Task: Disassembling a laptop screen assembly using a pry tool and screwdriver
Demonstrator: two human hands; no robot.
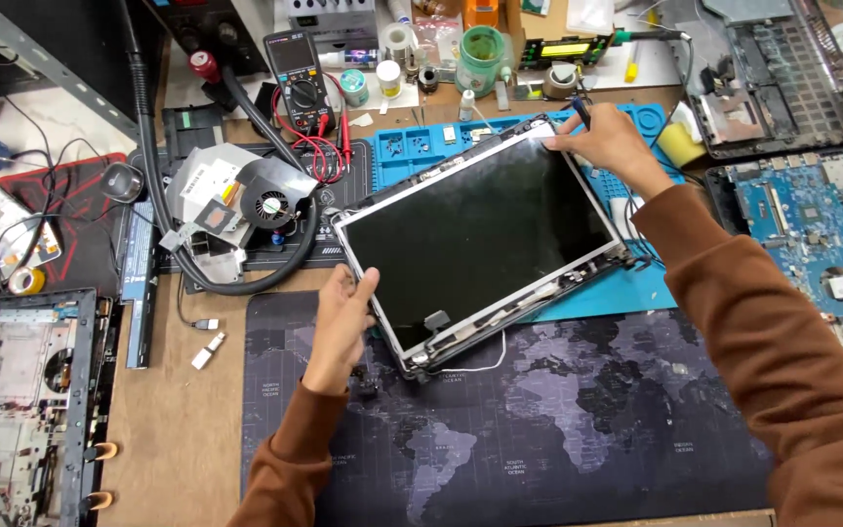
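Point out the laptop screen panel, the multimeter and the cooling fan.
laptop screen panel (475, 229), head view, middle of the dark glass.
multimeter (299, 78), head view, body between display and dial.
cooling fan (269, 206), head view, round fan hub.

Head camera looks steeply down, near, over the cluttered workbench (178, 429).

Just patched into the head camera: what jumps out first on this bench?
A bare laptop screen lies tilted at centre, left hand on its near-left edge, right hand at its far corner holding a dark tool. A blue circuit board sits far right.
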